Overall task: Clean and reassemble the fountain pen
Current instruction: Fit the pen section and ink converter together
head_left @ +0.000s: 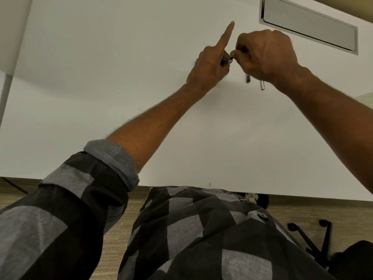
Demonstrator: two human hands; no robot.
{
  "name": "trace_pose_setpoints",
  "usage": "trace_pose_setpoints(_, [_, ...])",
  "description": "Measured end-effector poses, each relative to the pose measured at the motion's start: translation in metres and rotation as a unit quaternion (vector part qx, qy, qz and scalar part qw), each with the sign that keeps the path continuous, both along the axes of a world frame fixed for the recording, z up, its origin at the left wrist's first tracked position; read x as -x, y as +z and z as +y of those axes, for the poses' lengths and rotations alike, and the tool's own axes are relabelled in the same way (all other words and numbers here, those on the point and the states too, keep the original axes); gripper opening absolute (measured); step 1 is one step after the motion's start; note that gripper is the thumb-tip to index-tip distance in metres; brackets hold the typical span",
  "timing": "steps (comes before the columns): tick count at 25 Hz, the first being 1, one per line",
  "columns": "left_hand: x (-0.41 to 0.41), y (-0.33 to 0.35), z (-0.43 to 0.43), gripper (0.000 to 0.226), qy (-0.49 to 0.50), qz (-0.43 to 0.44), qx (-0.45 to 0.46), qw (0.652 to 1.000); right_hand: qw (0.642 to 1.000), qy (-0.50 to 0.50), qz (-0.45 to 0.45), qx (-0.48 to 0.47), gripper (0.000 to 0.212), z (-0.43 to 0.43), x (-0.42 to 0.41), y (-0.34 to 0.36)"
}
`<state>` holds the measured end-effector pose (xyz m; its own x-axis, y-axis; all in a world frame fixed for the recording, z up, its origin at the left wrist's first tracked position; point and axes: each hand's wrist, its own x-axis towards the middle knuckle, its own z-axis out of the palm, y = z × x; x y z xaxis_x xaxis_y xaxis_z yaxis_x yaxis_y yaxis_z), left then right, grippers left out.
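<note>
Above a white desk (121,77), a person's two hands meet in mid-air, seen from the head looking down. The left hand (207,65) grips a short dark pen part (228,61) in its curled lower fingers, with the index finger (225,37) pointing straight out, away from the body. Only the part's shiny metal end shows, poking out on the thumb side; the rest is buried in the grip. The right hand (266,53) is curled, knuckles up, and its thumb and fingertip pinch that metal end. The back of the hand hides its palm, so it is unclear whether anything else is held there.

Just under the right hand's heel, two small pieces lie on the desk: a dark piece (247,78), blurred and half covered by the hand, and a silver piece (262,85) beside it on the wrist side. What each one is cannot be made out.

Beyond the right hand's knuckles sits a grey recessed tray (308,23), cut off by the top of the view. From the wrists back to the desk's near edge the surface is bare white. A rolled checked sleeve (109,158) covers the left elbow, and the right forearm runs out of view. Below the desk edge, a black chair base (314,239) shows in part
</note>
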<state>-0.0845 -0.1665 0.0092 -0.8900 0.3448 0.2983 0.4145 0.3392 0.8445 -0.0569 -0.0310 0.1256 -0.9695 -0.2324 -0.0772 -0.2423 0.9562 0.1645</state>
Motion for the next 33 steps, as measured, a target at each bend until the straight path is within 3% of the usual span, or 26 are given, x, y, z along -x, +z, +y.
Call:
trace_pose_setpoints(4, [0.002,0.002,0.000,0.081,0.000,0.019,-0.009,1.000,0.998,-0.044,0.002,0.049,0.046,-0.002,0.004,-0.001])
trace_pose_setpoints(9, [0.004,0.002,-0.002,0.087,-0.001,0.002,-0.010,1.000,0.996,0.031,-0.032,0.080,0.013,-0.002,0.008,-0.001])
trace_pose_setpoints(11, [0.004,0.004,-0.004,0.087,-0.003,0.001,-0.015,1.000,0.992,0.052,-0.035,0.107,0.017,-0.006,0.005,0.001])
trace_pose_setpoints(15, [0.003,0.007,-0.006,0.086,-0.006,0.001,-0.019,1.000,0.990,-0.019,0.012,0.141,0.036,-0.006,0.009,-0.002])
trace_pose_setpoints(21, [0.000,0.003,-0.011,0.084,-0.009,-0.015,-0.026,1.000,0.988,-0.003,-0.011,0.151,0.015,-0.011,0.011,-0.008])
trace_pose_setpoints(33, [-0.009,0.000,-0.017,0.083,-0.017,-0.027,-0.032,0.999,0.982,0.000,0.014,0.190,0.021,-0.016,0.000,-0.019])
